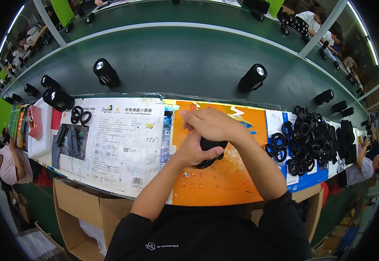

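Note:
A black cylindrical speaker (213,144), partly hidden, is between my two hands above the orange sheet. My left hand (192,150) wraps round its side, the thumb lying across the near face. From above, my right hand (215,125) covers the far part of it, palm down, with bent fingers reaching over to the left. Both hands touch each other around the speaker. What lies under the right palm is hidden.
Black rings (307,139) are heaped on the right, beside a blue sheet (315,180). Two more rings (77,115) lie on the white printed board (119,152). Beyond the bench, black speakers (106,73) stand along the green conveyor (176,61). Cardboard boxes (78,200) stand below the near edge.

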`<action>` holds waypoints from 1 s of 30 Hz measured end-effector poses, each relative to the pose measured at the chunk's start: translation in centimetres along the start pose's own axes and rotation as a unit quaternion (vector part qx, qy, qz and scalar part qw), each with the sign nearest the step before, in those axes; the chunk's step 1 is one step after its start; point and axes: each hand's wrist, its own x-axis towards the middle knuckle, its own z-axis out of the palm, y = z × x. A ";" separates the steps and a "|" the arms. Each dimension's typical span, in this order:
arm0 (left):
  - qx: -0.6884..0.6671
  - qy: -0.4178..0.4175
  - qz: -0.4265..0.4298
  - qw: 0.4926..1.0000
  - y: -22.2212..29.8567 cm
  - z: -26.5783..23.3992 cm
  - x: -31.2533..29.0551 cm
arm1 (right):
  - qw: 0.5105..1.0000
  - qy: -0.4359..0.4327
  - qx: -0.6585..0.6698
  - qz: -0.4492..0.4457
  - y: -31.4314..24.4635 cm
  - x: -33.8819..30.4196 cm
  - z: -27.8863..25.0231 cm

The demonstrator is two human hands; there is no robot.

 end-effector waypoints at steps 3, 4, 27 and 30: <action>0.015 0.008 0.004 1.000 -0.1 -0.2 0.0 | 0.998 -0.040 -0.009 0.037 -0.5 0.1 -0.3; 0.053 0.014 0.030 0.998 -0.1 -0.2 0.0 | 0.998 -0.045 -0.011 0.040 0.1 0.1 0.0; -0.284 0.012 0.140 0.948 2.3 -2.7 0.3 | 0.667 0.037 0.736 -0.110 4.4 -7.1 13.4; -0.155 0.012 0.159 0.975 2.0 -5.0 0.5 | 0.579 0.153 0.795 -0.094 4.5 -6.3 15.0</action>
